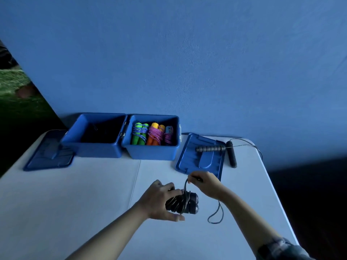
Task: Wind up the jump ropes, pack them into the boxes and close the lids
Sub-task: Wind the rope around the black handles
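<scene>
My left hand [159, 198] grips the two black handles of a jump rope [185, 203], held side by side over the table with cord wound around them. My right hand [204, 182] pinches that cord just above the handles; a loose loop [216, 216] hangs down to the table. Two open blue boxes stand at the back: the left box [93, 147] looks dark inside, the right box [153, 152] holds three wound ropes with green, orange and blue handles. Another dark jump rope [231, 153] lies unwound at the right, one handle on a lid.
One blue lid [199, 160] lies flat right of the boxes, another lid [48, 154] left of them. The white table [75, 194] ends close at the right, with dark floor beyond. A blue wall rises behind the boxes.
</scene>
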`<state>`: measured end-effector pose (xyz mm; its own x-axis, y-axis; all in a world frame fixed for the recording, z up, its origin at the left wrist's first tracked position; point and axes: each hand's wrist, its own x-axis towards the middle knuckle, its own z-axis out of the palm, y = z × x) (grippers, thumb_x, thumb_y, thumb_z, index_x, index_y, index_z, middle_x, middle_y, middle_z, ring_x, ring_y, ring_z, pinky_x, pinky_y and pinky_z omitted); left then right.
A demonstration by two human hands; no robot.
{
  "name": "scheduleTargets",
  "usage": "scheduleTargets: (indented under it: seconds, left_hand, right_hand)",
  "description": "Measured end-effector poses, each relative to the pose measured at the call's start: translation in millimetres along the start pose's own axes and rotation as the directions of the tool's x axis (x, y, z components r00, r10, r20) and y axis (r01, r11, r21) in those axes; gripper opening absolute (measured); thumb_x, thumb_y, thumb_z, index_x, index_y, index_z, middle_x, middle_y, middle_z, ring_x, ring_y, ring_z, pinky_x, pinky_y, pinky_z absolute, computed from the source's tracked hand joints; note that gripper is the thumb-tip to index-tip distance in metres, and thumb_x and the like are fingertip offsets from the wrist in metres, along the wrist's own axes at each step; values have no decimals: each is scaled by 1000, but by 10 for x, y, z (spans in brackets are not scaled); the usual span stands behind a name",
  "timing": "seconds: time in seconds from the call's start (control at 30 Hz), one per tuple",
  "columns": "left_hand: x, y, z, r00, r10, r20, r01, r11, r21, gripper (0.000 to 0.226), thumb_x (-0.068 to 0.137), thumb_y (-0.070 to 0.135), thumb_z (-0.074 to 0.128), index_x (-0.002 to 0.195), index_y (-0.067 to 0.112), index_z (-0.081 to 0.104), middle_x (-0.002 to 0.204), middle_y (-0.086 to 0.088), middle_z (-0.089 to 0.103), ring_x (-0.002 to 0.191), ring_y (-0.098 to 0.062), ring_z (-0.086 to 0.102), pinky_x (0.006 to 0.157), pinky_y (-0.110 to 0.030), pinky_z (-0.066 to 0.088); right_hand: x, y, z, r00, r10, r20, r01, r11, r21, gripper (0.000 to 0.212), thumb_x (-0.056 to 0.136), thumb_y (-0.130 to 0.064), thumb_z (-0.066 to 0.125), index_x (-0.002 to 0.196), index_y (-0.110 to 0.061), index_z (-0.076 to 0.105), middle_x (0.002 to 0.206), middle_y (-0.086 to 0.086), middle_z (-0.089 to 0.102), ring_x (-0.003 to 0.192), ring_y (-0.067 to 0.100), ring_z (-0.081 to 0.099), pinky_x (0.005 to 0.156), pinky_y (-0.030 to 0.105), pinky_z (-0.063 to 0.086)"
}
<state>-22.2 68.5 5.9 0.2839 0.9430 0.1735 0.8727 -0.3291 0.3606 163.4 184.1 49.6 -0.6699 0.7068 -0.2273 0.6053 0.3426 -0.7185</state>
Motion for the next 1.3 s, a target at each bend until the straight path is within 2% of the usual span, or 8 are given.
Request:
scheduleTargets:
  seconds: [0.2, 0.33, 0.47, 0.63, 0.73, 0.93, 1.1, 1.3]
  left_hand:
    - [58, 88, -9, 989, -102, -105, 91, 990, -111, 55, 66, 65, 66, 110, 35, 55, 87, 14, 62, 67, -5, 58, 70, -27, 47]
    - [98, 114, -46, 959, -215, -183, 183, 967, -177, 58, 69, 63, 61, 121, 39, 49, 95, 14, 63, 73, -4, 60, 67, -22, 50]
    - [243, 167, -144, 848, -435, -303, 340, 885, -319, 62, 71, 69, 49, 128, 47, 41, 114, 19, 62, 96, 0, 60, 79, -21, 50]
    - [346, 51, -192, 707, -617, -347, 511, 784, -352, 62, 69, 74, 43, 126, 49, 45, 110, 14, 63, 98, -10, 63, 80, -28, 51]
    - [313, -33, -174, 679, -631, -375, 581, 774, -250, 65, 69, 75, 41, 126, 45, 49, 103, 11, 63, 90, -16, 65, 71, -28, 51]
    - [285, -161, -95, 647, -653, -393, 688, 722, -68, 75, 68, 73, 37, 128, 32, 56, 89, 0, 61, 69, -25, 65, 60, -29, 45]
    - [227, -177, 24, 726, -615, -307, 667, 738, 99, 66, 64, 65, 44, 114, 27, 63, 80, -2, 60, 57, -28, 62, 59, -30, 41]
    - [162, -136, -5, 773, -627, -93, 634, 770, 78, 61, 67, 63, 43, 125, 44, 43, 98, 5, 52, 89, -18, 63, 80, -30, 38]
  right_hand:
    - [18, 345, 109, 996, 74, -47, -66, 987, 149, 11, 88, -36, 63, 82, -35, 72, 75, -17, 68, 69, -2, 57, 70, 19, 44]
    - [-29, 456, 409, 969, 247, 16, -244, 945, 220, 21, 91, -7, 51, 92, -19, 68, 56, -12, 60, 53, 0, 48, 60, 22, 41]
    - [-205, 137, 696, 964, 265, -25, -247, 926, 286, 20, 100, -31, 40, 85, -28, 53, 49, -5, 54, 44, 10, 48, 51, 22, 39]
    - [-271, -82, 782, 954, 281, -107, -227, 906, 356, 17, 95, -20, 45, 84, -13, 55, 58, -4, 52, 45, 8, 45, 49, 25, 38]
    - [-300, -147, 627, 957, 272, -104, -221, 911, 348, 18, 94, -19, 48, 79, -14, 56, 60, -1, 57, 40, 10, 49, 47, 21, 42]
    - [-391, -216, 608, 962, 272, 25, -273, 955, 117, 23, 96, -25, 41, 84, -11, 54, 64, 6, 60, 55, 26, 66, 57, 35, 55]
    - [-423, -252, 585, 983, 180, -21, -180, 957, -228, 23, 93, -31, 47, 105, -13, 55, 96, 9, 65, 92, 33, 60, 72, 32, 47]
    - [-412, -310, 371, 998, 47, -49, -66, 830, -554, 21, 89, -24, 42, 98, -13, 57, 98, 9, 64, 90, 34, 59, 65, 32, 35]
